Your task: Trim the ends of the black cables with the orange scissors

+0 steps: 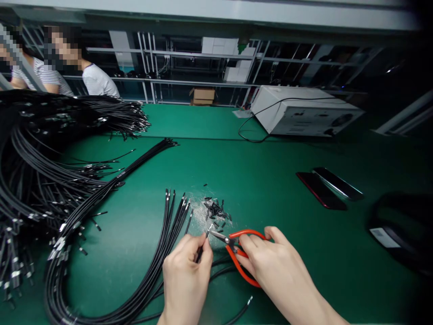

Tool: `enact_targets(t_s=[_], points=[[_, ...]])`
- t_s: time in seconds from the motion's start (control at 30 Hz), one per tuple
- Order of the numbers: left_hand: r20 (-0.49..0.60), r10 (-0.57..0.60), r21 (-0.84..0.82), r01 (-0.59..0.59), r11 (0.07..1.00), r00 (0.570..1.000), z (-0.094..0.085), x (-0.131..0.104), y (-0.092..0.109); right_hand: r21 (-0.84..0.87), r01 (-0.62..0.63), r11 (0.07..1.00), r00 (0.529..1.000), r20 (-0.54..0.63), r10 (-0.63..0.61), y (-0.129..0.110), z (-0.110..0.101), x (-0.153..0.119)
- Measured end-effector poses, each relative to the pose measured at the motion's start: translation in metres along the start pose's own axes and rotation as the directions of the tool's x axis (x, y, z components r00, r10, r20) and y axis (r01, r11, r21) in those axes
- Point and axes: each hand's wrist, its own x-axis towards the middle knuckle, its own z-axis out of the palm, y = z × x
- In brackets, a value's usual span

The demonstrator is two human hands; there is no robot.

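Observation:
My left hand (187,273) pinches a black cable (200,253) close to its end, where a pale tip sticks up past the fingers. Red-handled scissors (245,276) are in my right hand (267,262), fingers wrapped through the handles. Their blades (219,235) point left and reach the cable's tip; whether they touch it I cannot tell. Just beyond lies a pile of short black cut pieces (216,210) among pale, hair-like scraps (199,212). Left of my left hand, a curved bundle of black cables (152,266) lies with its ends pointing away from me.
Large heaps of black cables (34,180) fill the left side of the green table (257,167). Two phones (321,190) lie at the right, near a dark object with a white label (384,238). A white metal box (304,113) with a cord stands behind. Two people (98,81) sit far left.

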Motion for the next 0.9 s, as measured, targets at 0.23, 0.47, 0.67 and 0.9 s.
enact_targets(t_s=[0.23, 0.47, 0.67, 0.9], points=[[-0.012, 0.028, 0.004, -0.028, 1.000, 1.000, 0.002, -0.002, -0.003, -0.049, 0.031, 0.998, 0.999, 0.019, -0.030, 0.001, 0.001, 0.001], [-0.011, 0.037, -0.014, -0.037, 0.999, 0.999, 0.003, -0.004, -0.005, 0.008, 0.042, 0.999, 0.998, 0.035, -0.043, 0.007, 0.005, -0.002], [-0.019, 0.036, -0.067, -0.037, 0.997, 0.999, 0.005, -0.004, -0.001, 0.226, -0.331, 0.916, 0.943, 0.086, 0.320, 0.005, 0.006, 0.006], [0.191, 0.132, 0.145, -0.161, 0.976, 0.973, -0.004, -0.010, -0.009, 0.493, -0.404, 0.770, 0.892, 0.401, 0.211, -0.004, 0.024, 0.012]])
